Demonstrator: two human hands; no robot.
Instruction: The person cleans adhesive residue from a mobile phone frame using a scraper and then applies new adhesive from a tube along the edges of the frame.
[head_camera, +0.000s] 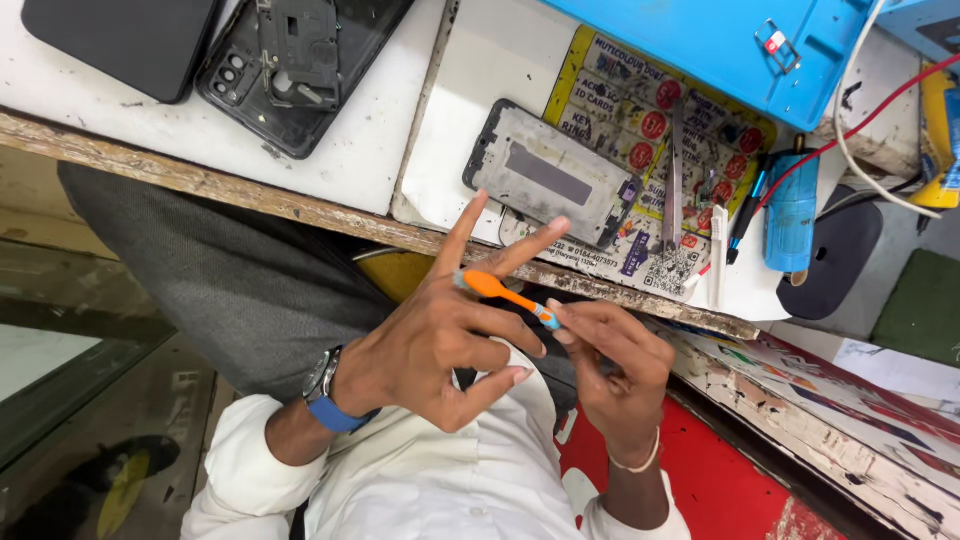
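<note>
My left hand (440, 335) holds a small orange-handled tool (492, 287) with a blue tip, gripped between thumb and middle fingers while the index and another finger stick out toward the bench. My right hand (615, 370) pinches the tool's blue tip end, fingers curled. Both hands hover over my lap, just in front of the wooden bench edge. A stripped grey phone frame (545, 172) lies on the bench just beyond my fingers.
A black phone body with exposed insides (300, 70) and a dark flat cover (125, 40) lie at the far left. Tweezers (676, 180), a white stick, a blue cylinder (792, 215), a blue box (720, 45) and cables sit to the right on a printed mat.
</note>
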